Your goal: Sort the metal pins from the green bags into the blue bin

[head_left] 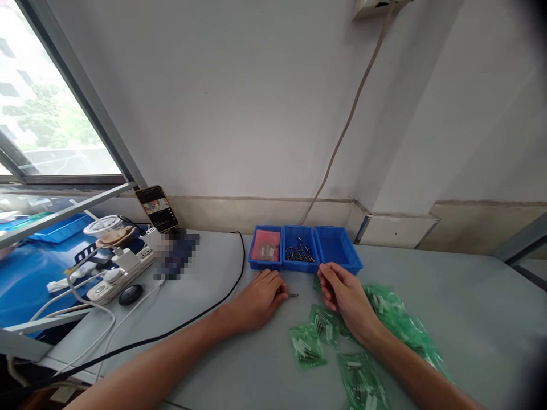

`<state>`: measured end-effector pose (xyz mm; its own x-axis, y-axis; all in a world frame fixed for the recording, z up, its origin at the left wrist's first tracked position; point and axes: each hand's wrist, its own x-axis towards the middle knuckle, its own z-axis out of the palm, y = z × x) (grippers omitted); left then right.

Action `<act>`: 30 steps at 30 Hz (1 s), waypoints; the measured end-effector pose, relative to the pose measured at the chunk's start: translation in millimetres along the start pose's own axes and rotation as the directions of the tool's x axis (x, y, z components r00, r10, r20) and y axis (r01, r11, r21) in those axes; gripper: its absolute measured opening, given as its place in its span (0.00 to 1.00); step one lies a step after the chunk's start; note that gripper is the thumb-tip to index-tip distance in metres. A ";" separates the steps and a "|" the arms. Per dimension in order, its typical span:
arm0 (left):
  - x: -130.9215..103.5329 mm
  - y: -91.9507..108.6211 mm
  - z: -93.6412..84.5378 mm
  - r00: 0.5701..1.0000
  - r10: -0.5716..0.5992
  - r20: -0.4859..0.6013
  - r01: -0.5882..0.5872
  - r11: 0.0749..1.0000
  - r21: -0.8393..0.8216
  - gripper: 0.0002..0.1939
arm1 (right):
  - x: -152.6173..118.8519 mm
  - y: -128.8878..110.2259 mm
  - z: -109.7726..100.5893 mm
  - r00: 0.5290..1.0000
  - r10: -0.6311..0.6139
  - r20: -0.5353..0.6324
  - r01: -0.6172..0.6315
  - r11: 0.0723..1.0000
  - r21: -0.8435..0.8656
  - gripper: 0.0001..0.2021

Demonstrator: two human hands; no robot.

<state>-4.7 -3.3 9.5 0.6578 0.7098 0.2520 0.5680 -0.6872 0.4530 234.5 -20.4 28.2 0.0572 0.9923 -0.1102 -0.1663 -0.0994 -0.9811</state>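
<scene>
My left hand [267,296] rests on the grey table with its fingers curled; a small metal pin [293,295] sticks out beside its thumb. My right hand [337,287] is pinched just in front of the bins, and what its fingertips hold, if anything, is too small to name. Three blue bins stand in a row: the left one [265,265] holds a pink packet, the middle one [299,266] dark metal screws or pins, and the right one [337,245] shows a bare bottom. Green plastic bags [306,345] with metal parts lie below and around my right hand.
A larger pile of green bags [401,319] lies right of my right forearm. A black cable [188,322] crosses the table under or beside my left forearm. At the left are a power strip [122,276], a black mouse [130,294] and a propped phone [157,208]. A wall stands behind.
</scene>
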 end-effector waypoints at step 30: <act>-0.6 -1.3 0.3 0.999 -0.002 0.035 0.000 0.999 0.048 0.09 | -7.9 19.4 0.3 0.774 -0.297 0.559 0.631 0.438 -0.641 0.09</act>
<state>-5.6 -2.9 8.5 0.6738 0.7050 0.2212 0.5911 -0.6940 0.4112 230.5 -30.1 10.2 -0.4569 0.8391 0.2951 0.5938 0.5348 -0.6012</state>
